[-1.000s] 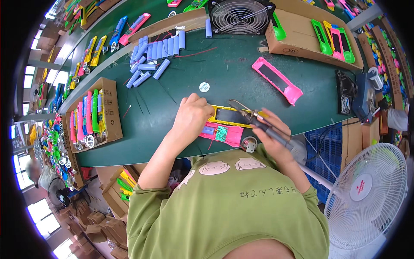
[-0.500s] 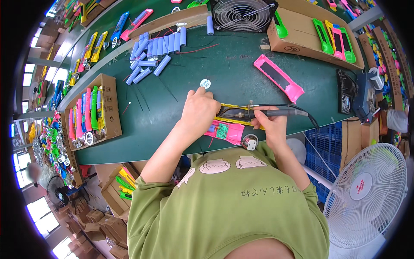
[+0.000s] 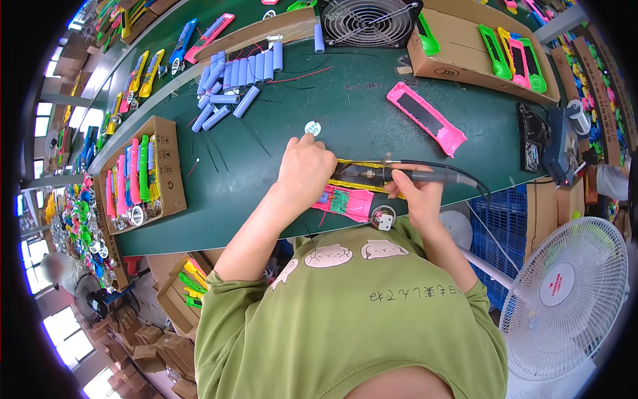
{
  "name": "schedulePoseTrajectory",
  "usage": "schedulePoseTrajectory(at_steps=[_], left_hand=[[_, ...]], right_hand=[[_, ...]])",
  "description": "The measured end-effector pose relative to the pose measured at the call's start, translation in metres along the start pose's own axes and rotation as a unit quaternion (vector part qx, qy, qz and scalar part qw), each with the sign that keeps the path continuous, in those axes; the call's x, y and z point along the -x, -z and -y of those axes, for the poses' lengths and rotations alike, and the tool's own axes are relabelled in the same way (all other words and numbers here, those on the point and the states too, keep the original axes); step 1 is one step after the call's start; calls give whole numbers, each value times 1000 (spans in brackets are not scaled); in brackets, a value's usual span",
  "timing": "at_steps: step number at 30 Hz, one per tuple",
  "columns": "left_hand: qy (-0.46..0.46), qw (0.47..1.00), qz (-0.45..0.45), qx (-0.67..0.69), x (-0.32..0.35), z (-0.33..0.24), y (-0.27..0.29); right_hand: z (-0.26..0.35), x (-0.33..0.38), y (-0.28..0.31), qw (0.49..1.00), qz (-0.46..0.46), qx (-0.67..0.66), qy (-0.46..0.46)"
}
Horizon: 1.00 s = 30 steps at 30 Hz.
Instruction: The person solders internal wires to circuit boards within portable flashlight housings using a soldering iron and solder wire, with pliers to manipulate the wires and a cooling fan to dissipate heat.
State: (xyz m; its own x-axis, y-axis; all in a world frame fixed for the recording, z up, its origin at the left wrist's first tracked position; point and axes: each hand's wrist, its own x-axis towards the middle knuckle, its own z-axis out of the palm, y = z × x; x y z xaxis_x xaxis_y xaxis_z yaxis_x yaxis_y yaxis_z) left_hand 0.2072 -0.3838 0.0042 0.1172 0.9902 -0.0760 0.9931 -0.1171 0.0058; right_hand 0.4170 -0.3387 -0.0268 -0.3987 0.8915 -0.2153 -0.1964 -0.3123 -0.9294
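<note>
- While one dark green table (image 3: pixel 359 106) spreads across the upper view, one white fan (image 3: pixel 557 292) stands beyond its edge at four o'clock.
- Two open cardboard boxes rest on the table: the right-hand box (image 3: pixel 465 75), between one and two o'clock, shows five casings (three green, one yellow, one pink); the left-hand box (image 3: pixel 171 159), at nine, is packed too tightly to count.
- One black fan (image 3: pixel 369 23) with a metal grille sits just past twelve.
- At eleven lies a pile of blue cells (image 3: pixel 242 70), overlapping too much to count; one single cell (image 3: pixel 319 38) stands apart, near the black fan.
- One loose pink casing (image 3: pixel 425 118), dark inside, lies at two o'clock.
- One yellow casing (image 3: pixel 355 186), long, shallow and dark inside, lies just off the middle towards two, between the hands.
- One second pink casing (image 3: pixel 359 205) lies along its six o'clock side, holding a small green circuit board (image 3: pixel 339 200).
- The right hand (image 3: pixel 419 193), at the yellow casing's three o'clock end, has thumb and fingers closed around one soldering iron (image 3: pixel 435 176), whose dark front reaches over that casing.
- The left hand (image 3: pixel 307 169), at the nine o'clock end, is curled nearly into a fist; its fingertips are hidden, so what it holds cannot be told.
- One round white sticker (image 3: pixel 312 128) lies at twelve, just beyond the left knuckles.
</note>
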Motion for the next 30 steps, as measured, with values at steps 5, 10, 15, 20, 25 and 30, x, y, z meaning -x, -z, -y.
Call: schedulePoseTrajectory(at_steps=[5, 10, 15, 20, 25, 30], left_hand=[[2, 1000, 6, 2, -1, 0, 1], [-1, 999, 44, 9, -2, -1, 7], [9, 1000, 7, 18, -3, -1, 5], [8, 1000, -10, 13, -1, -2, 5], [14, 1000, 3, 3, 0, -2, 9], [-20, 980, -122, 158, 5, -7, 41]], right_hand=[[7, 15, 7, 983, -22, 58, 171], [20, 18, 23, 895, 9, 350, 277], [18, 15, 27, 841, 17, 443, 310], [10, 14, 33, 864, 75, 421, 265], [13, 14, 33, 863, 78, 426, 259], [10, 11, 36, 861, 70, 430, 264]])
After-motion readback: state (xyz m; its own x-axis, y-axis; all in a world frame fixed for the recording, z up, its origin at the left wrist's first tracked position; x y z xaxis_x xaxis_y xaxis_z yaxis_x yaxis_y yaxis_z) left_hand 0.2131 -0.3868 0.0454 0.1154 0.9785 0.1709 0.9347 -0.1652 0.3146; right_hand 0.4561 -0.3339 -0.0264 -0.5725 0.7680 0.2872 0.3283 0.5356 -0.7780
